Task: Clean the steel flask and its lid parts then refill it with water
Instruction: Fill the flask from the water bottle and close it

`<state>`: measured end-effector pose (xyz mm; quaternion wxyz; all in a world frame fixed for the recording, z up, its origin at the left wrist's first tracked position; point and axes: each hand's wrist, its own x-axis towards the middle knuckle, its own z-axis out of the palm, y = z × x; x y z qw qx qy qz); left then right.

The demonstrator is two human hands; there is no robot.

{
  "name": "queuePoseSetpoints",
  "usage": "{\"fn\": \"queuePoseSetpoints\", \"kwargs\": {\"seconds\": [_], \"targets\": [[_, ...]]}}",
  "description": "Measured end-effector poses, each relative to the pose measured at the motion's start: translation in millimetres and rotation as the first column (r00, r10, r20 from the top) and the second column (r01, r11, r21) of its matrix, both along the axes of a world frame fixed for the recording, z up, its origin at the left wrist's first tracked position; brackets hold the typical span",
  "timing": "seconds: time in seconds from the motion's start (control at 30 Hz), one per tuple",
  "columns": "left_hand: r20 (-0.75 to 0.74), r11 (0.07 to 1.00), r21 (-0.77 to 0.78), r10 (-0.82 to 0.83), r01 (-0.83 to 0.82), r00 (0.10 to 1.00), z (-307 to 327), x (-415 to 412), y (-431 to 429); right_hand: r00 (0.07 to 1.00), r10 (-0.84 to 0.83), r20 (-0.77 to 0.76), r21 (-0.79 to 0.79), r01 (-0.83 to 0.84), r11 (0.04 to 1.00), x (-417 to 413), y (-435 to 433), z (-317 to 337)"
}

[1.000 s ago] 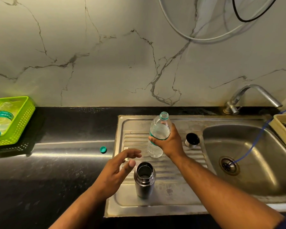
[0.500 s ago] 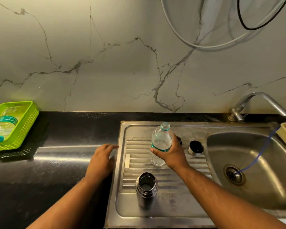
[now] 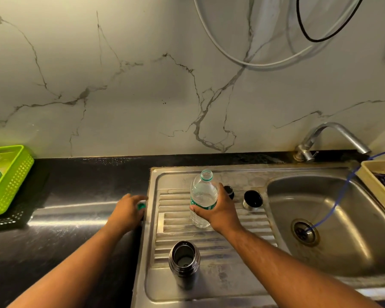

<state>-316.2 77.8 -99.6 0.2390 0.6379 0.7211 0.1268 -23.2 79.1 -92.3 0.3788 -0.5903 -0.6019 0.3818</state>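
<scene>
Standing nearest us on the drainboard (image 3: pixel 220 281): steel flask (image 3: pixel 183 261), upright, mouth open, nothing fitted on it. We see a glint inside but cannot tell the water level.

Just behind it, our right hand (image 3: pixel 220 210) is wrapped round the plastic bottle (image 3: pixel 201 196), which stands upright on the ribs, uncapped. How much water it holds is unclear.

Our left hand (image 3: pixel 127 211) rests on the black counter (image 3: pixel 76 185) right at the sink's edge, fingers curled onto the small teal bottle cap (image 3: pixel 141 206). It looks like a pinch.

Further back, two lid parts sit loose on the drainboard: black stopper (image 3: pixel 229 191), half hidden by the right hand, and steel cup lid (image 3: pixel 252 200), mouth up, near the basin (image 3: pixel 353 252). No water is running from the tap (image 3: pixel 333 134) at the back.

Our read:
- Washing is likely done.
- We cannot confirm whether the pour from bottle to flask is finished.
- Left to do: cap the bottle, check the fill, fit the stopper, then the cup lid.
- With the flask unsealed, we call the task late-stage, not closed.
</scene>
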Motion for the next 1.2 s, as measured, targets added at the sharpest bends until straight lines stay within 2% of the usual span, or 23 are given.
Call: {"fn": "queuePoseSetpoints", "kwargs": {"seconds": [0.1, 0.17, 0.2, 0.27, 0.33, 0.53, 0.63, 0.7, 0.83, 0.93, 1.07, 1.2], "targets": [[0.354, 0.991, 0.135, -0.042, -0.007, 0.934, 54.6, 40.6, 8.2, 1.0, 0.007, 0.007, 0.002, -0.007, 1.0, 0.3, 0.5, 1.8], [0.61, 0.986, 0.169, -0.093, -0.015, 0.787, 95.0, 71.5, 7.3, 1.0, 0.02, 0.008, 0.0, -0.02, 1.0, 0.4, 0.6, 4.4], [0.694, 0.983, 0.185, -0.124, -0.008, 0.709, 112.4, 85.0, 5.5, 1.0, 0.028, 0.011, 0.01, -0.029, 1.0, 0.1, 0.7, 6.0], [0.755, 0.973, 0.231, -0.192, 0.019, 0.627, 134.3, 106.7, 2.3, 0.999, 0.049, 0.018, 0.048, -0.049, 0.998, -0.9, 0.4, 7.7], [0.732, 0.96, 0.273, -0.248, 0.06, 0.635, 139.0, 121.1, 1.9, 0.998, 0.062, 0.028, 0.076, -0.064, 0.995, -1.4, 0.5, 7.7], [0.568, 0.921, 0.372, -0.327, 0.118, 0.755, 126.7, 129.2, 2.2, 0.996, 0.069, 0.059, 0.096, -0.075, 0.993, -1.2, 0.6, 11.2], [0.426, 0.869, 0.45, -0.41, 0.204, 0.807, 127.5, 127.0, 4.1, 0.996, 0.075, 0.048, 0.108, -0.08, 0.991, -2.0, -0.4, 9.9], [0.35, 0.857, 0.439, -0.44, 0.27, 0.827, 129.2, 124.1, 7.2, 0.996, 0.074, 0.044, 0.108, -0.078, 0.991, -2.2, -0.6, 9.1], [0.375, 0.873, 0.361, -0.459, 0.329, 0.805, 136.7, 118.9, 10.5, 0.997, 0.066, 0.046, 0.112, -0.071, 0.991, -2.4, -1.9, 11.2], [0.431, 0.907, 0.301, -0.404, 0.293, 0.807, 142.6, 123.7, 12.5, 0.995, 0.085, 0.055, 0.116, -0.091, 0.989, -4.1, -2.4, 12.0], [0.406, 0.925, 0.342, -0.307, 0.168, 0.861, 140.2, 129.1, 17.6, 0.991, 0.09, 0.097, 0.09, -0.098, 0.991, -7.1, 1.6, 16.7], [0.32, 0.867, 0.42, -0.418, 0.268, 0.85, 133.9, 121.2, 21.9, 0.98, 0.144, 0.137, 0.059, -0.153, 0.986, -2.5, 10.6, 18.9]]}}
